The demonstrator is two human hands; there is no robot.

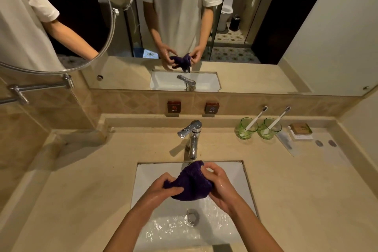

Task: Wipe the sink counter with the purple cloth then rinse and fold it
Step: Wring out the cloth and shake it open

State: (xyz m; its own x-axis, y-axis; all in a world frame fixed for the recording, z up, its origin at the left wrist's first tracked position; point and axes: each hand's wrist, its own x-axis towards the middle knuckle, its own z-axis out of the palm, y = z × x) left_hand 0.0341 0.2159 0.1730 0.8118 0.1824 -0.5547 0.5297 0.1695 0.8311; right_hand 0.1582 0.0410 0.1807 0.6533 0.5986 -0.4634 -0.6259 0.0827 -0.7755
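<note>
The purple cloth [191, 182] is bunched up and wet, held over the white sink basin [147, 172] just below the chrome faucet [192, 137]. My left hand [163, 187] grips the cloth's left end. My right hand [218, 184] pinches its right side with fingers curled at the top edge. Both hands look wet. Water shimmers in the basin around the drain [192, 216]. The beige stone counter [88, 190] surrounds the sink on all sides.
Two green glasses [246, 129] [269, 129] with toothbrushes stand at the back right, beside a soap box [301, 131] and sachets. HOT and COLD signs [174, 107] sit on the backsplash. A round swivel mirror [61, 18] juts out at upper left.
</note>
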